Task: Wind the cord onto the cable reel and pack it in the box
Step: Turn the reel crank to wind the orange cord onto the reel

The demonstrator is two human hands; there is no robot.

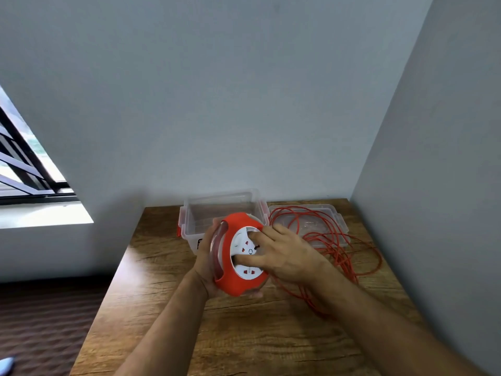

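I hold a red cable reel (pixel 233 278) with a white socket face above the wooden table (pixel 244 335). My left hand (pixel 207 264) grips its back and left rim. My right hand (pixel 287 256) lies on the white face, fingers hooked into the centre. A long orange cord (pixel 339 253) lies in loose loops on the table to the right, running under my right hand toward the reel. A clear plastic box (pixel 195 213) with red latches stands open just behind the reel.
The box's clear lid (pixel 333 215) lies flat at the back right, partly under the cord loops. Grey walls close off the table's far and right sides. A window and dark floor are at the left.
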